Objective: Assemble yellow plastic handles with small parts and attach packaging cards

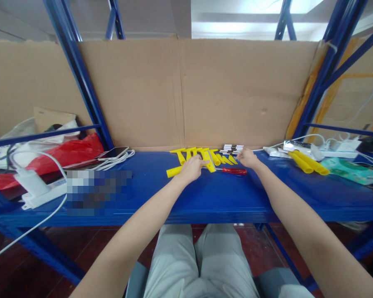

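First-person view, looking down at two bare hands over a blue desk [220, 194] backed by a tall cardboard panel [136, 91]. The left hand [192, 167] gripped a yellow T-shaped piece [210, 167] near the middle of the desk; a pale, narrow strip [210, 157] showed along it. The right hand [247, 158] was a little farther right, its fingertips drawn close together beside some small yellow wedges [225, 159] and black-and-white pieces [228, 147] — whether it pinched anything could not be told.

More yellow T-shaped parts [180, 157] lay in a row beyond the left hand, and a loose yellow tube [173, 171] lay beside it, toward the left. A screwdriver with a red handle [236, 171] rested in front of the wedges, its shaft pointing toward the held piece. Two yellow tubes [304, 161] lay well apart at the right.

The step in hand looked like close work: one piece held by the left hand, the right hand among the small parts. Picking up any of those would have called for a light fingertip pinch — they lay close together — and a steady left hand.
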{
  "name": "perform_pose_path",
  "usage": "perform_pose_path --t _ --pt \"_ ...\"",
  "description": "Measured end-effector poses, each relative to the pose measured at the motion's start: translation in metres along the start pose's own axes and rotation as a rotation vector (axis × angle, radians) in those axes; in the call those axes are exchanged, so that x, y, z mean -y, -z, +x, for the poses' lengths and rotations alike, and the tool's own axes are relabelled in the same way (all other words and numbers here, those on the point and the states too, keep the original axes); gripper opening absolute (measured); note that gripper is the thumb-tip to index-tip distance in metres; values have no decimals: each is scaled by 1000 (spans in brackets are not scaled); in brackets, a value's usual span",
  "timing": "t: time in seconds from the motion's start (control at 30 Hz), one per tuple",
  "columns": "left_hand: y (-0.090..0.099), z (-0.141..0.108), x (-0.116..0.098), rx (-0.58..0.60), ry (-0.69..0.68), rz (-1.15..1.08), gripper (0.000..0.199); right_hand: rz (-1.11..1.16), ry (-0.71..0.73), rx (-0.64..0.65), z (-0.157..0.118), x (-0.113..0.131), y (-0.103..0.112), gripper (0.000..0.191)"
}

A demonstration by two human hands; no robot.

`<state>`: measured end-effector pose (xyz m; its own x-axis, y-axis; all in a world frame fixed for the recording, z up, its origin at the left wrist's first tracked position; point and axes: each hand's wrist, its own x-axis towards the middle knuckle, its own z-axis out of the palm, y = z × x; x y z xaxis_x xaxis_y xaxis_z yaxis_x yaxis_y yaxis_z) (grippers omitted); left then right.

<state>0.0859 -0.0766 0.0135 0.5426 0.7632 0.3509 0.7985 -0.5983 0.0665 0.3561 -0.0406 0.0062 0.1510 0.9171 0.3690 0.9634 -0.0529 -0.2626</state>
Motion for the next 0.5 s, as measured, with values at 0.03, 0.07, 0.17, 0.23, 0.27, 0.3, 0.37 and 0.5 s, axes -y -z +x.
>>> perform_pose_path --t 0.03,0.07,0.17,0.23,0.27,0.3,0.37,0.5 --pt "-1 0 0 -1 -2 -1 46 101 59 -20 0 4 0 15" --pt "-1 1 0 -2 -4 -2 46 219 133 -32 -1 10 -1 15" --pt "-3 1 -2 -5 -6 2 46 517 353 -51 -9 33 -7 11" --pt "-3 1 -3 -11 -8 7 47 605 489 -36 -16 49 -13 9" --pt "-4 1 -4 -14 -11 7 47 619 543 -17 -20 56 -15 10" --pt "-4 0 -5 -17 -14 7 47 622 581 3 -23 63 -17 10" --pt "-3 -1 -6 -20 -20 1 47 608 614 24 -28 71 -19 12" --pt "-3 -2 -8 -19 -23 -8 47 561 606 18 -32 75 -20 13"
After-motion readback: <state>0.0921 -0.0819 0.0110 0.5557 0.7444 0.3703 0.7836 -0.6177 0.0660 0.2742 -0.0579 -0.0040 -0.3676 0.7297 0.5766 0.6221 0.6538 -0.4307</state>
